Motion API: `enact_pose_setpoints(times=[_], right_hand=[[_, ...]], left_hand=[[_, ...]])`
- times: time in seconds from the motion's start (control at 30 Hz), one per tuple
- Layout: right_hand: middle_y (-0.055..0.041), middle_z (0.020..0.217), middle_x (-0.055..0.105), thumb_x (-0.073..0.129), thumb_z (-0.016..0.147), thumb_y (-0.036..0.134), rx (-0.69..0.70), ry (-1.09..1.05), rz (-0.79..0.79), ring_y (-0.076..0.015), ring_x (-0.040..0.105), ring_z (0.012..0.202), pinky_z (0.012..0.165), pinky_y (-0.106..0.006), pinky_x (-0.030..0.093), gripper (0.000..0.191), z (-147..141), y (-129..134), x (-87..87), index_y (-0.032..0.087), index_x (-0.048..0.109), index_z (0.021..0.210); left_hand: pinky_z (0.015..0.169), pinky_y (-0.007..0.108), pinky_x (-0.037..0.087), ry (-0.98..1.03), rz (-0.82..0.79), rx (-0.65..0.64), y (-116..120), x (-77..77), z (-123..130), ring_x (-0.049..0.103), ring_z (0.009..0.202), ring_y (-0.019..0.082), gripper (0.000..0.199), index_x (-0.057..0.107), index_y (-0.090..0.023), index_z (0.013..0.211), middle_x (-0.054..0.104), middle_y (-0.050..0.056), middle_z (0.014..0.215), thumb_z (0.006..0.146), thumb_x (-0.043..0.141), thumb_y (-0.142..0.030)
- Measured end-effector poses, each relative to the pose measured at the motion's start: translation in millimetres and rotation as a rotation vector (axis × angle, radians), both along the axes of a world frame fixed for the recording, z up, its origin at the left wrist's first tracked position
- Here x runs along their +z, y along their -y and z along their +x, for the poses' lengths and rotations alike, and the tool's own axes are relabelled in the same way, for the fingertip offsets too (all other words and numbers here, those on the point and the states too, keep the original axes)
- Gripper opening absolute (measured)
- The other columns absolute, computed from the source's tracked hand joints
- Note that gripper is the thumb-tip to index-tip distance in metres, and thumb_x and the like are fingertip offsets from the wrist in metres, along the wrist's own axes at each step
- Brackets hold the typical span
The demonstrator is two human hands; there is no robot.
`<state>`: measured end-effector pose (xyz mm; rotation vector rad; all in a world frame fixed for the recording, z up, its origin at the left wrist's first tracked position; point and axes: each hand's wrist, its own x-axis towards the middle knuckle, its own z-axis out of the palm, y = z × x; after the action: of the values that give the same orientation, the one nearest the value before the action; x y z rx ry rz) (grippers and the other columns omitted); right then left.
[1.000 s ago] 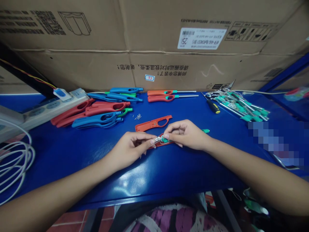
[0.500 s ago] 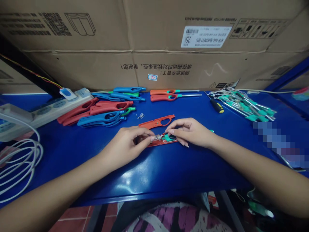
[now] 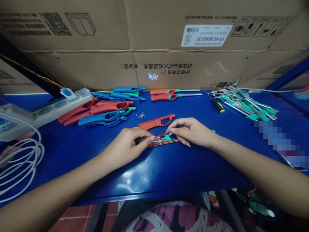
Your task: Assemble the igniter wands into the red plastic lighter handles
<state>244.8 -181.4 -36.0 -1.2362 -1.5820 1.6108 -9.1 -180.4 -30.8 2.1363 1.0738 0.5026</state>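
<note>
On the blue table an orange-red lighter shell half (image 3: 154,145) lies between my hands. A green trigger piece (image 3: 167,137), thin white wire and a clear part (image 3: 157,140) sit in it. Around the shell's left end my left hand (image 3: 134,141) is closed, its thumb and forefinger by the clear part. My right hand (image 3: 193,131) pinches at the upper edge of the shell's right part, fingertips beside the trigger piece; its other fingers cover some of the shell. Just behind lies the matching shell half (image 3: 152,123), inner side up, with no hand touching it.
Behind are small screws (image 3: 141,115), blue shells (image 3: 102,119), red shells (image 3: 111,108) and two lighters with metal tubes (image 3: 166,96). A screwdriver (image 3: 218,105) and a pile of metal tubes with green parts (image 3: 248,104) lie right. Left are a power strip (image 3: 51,108) and coiled cable (image 3: 23,167).
The clear part between my fingers now lies lower and straighter in the shell. The green trigger piece shows more plainly. Both hands have barely moved.
</note>
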Motion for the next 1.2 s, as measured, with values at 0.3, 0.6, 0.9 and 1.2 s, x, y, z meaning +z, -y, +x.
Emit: enact_pose_setpoints(times=[0.3,0.6,0.9,1.2], right_hand=[[0.0080,0.047,0.054,0.065,0.089,0.033,0.008,0.005,0.000,-0.0050,0.044,0.036,0.039,-0.017,0.036,0.019,-1.2,0.1,2.7,0.014,0.067,0.092],[0.0086,0.047,0.053,0.065,0.089,0.032,0.027,0.004,0.000,-0.0056,0.045,0.038,0.040,-0.017,0.038,0.018,-0.6,0.7,2.0,0.015,0.067,0.094],[0.0087,0.048,0.053,0.065,0.089,0.028,0.023,0.002,-0.004,-0.0052,0.046,0.039,0.040,-0.017,0.039,0.014,-0.8,0.4,1.8,0.015,0.067,0.093],[0.0084,0.049,0.054,0.064,0.090,0.029,0.017,0.009,-0.009,-0.0057,0.048,0.038,0.040,-0.016,0.043,0.016,-1.7,0.3,2.2,0.015,0.067,0.095]], left_hand=[[0.070,0.023,0.047,-0.002,0.109,-0.069,-1.7,-4.7,0.0,0.066,0.078,0.013,0.022,0.078,-0.023,0.101,0.074,0.002,0.093,0.099,0.057,-0.030],[0.070,0.026,0.049,-0.065,0.203,-0.054,-1.7,-6.7,-3.2,0.064,0.077,0.014,0.019,0.078,-0.025,0.102,0.068,0.003,0.097,0.097,0.060,-0.028],[0.065,0.025,0.049,-0.111,0.275,-0.083,3.0,-6.1,-3.8,0.065,0.078,0.014,0.019,0.075,-0.025,0.108,0.070,0.001,0.098,0.094,0.065,-0.032],[0.072,0.026,0.051,-0.126,0.297,-0.171,0.4,-3.5,-4.2,0.066,0.082,0.015,0.022,0.078,-0.026,0.111,0.069,0.003,0.096,0.098,0.061,-0.028]])
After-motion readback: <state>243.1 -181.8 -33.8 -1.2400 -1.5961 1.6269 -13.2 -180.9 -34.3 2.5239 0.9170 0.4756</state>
